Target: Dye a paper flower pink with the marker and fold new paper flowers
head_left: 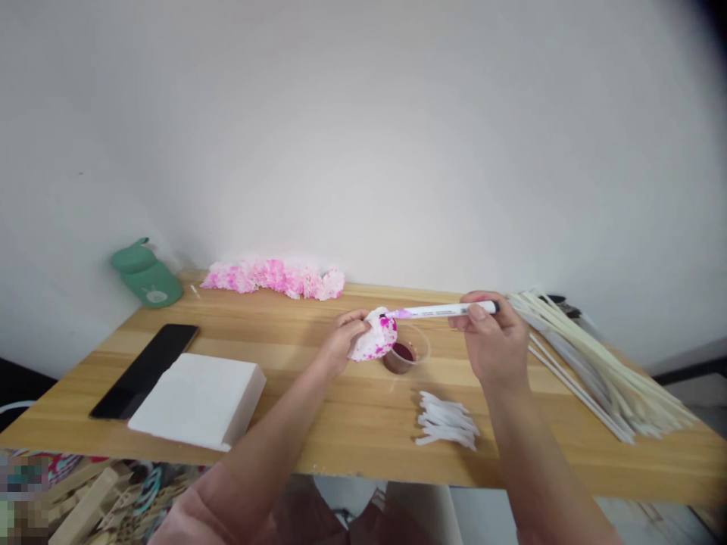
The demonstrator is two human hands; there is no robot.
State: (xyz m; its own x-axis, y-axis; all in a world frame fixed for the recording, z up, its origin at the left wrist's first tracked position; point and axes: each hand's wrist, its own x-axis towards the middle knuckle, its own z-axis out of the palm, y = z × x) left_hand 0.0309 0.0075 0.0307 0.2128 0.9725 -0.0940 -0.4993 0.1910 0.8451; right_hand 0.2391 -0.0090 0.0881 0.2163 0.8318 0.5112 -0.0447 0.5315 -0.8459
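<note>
Fingers of the left hand in the head view grasp a folded piece of thin white paper spotted with magenta. The right hand has its fingers closed around a slim white pen with a black end cap. The pen's dark tip lies at the upper edge of the paper; firm contact cannot be confirmed. The paper is above the wooden counter, beside and partly over a clear plastic cup containing dark red liquid.

Status, as judged from the layout: colouring of the held paper is partial, with magenta along its right side and much white remaining. A row of ruffled pink-and-white paper pieces along the wall appears coloured and finished. A small bundle of short white strips, near the right forearm, shows no colour. A thick, square white block-like stack, left of the left forearm and just beside a black smartphone, is also unmarked.
</note>
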